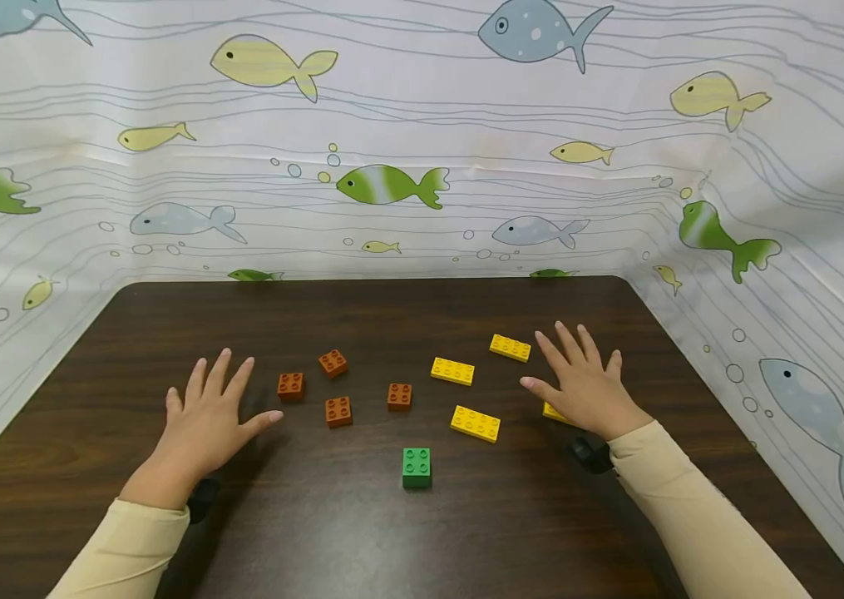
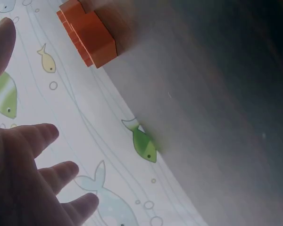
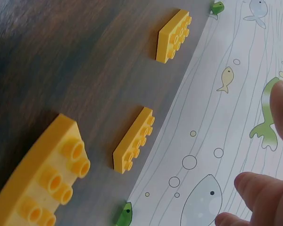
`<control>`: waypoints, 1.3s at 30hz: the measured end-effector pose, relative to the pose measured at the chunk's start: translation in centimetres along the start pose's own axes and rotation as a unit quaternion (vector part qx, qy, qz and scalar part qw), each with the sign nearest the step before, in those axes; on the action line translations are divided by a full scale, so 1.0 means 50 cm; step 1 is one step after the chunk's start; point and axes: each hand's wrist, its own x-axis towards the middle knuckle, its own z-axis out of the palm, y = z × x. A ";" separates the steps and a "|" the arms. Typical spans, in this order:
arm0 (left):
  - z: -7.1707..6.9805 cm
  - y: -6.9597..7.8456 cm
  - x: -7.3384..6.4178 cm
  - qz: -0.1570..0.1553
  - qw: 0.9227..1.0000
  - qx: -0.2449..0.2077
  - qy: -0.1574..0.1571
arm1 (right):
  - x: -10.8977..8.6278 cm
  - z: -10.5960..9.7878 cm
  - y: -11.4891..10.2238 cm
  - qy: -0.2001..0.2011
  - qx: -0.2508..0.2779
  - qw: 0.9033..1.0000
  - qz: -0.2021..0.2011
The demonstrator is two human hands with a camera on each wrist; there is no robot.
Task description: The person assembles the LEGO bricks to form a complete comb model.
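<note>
My left hand (image 1: 200,424) is over the left side of the table with fingers spread, holding nothing. Just right of it sit several orange-brown toy bricks (image 1: 338,412), studs up; one such brick (image 2: 99,40) shows at the top of the left wrist view. Also spread and holding nothing, my right hand (image 1: 589,391) is beside several flat yellow bricks (image 1: 476,423). It partly covers one yellow brick (image 1: 552,413); whether it touches that brick, I cannot tell. A green brick (image 1: 417,467) sits between the hands, nearer to me.
The dark wood-patterned table (image 1: 332,532) ends at a white fish-print sheet (image 1: 392,108), which rises at the back and along both sides. Dark wrist cameras show under both wrists.
</note>
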 end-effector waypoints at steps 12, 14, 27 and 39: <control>0.004 0.017 0.007 0.018 0.999 -0.041 0.009 | 0.003 0.016 -0.023 0.009 0.022 1.000 -0.012; 0.005 0.020 0.009 0.022 0.998 -0.050 0.009 | 0.003 0.019 -0.028 0.013 0.030 0.999 -0.016; 0.010 0.052 0.019 0.057 0.991 -0.123 0.008 | 0.006 0.036 -0.069 0.022 0.078 0.996 -0.033; 0.017 0.085 0.030 0.078 0.976 -0.204 0.003 | 0.003 0.052 -0.102 0.024 0.166 0.983 -0.072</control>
